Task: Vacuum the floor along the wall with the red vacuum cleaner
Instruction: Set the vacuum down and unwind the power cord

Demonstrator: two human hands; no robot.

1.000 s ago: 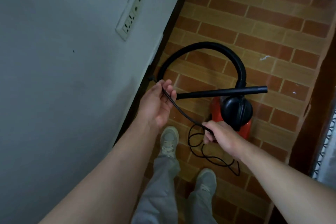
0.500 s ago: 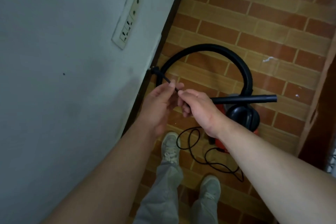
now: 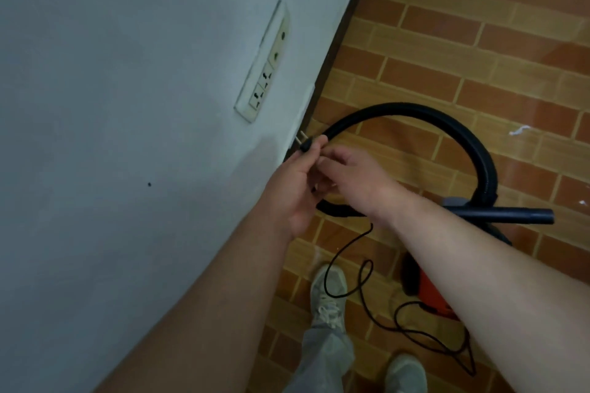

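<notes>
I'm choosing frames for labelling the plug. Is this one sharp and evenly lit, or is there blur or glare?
Head view: dim, soft light; the plug in the left hand is slightly soft but readable; the right hand, pinching the cord, is mildly blurred. Head view: faint sheen on the floor at right, wall unevenly lit, brightest beside the hands.

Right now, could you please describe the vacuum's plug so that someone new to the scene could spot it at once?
Start at the grey wall and its cream socket strip; close beside it, the left hand pinches the plug. It is the small black stub with two pale prongs, unlike the thick hose arching behind it.
</notes>
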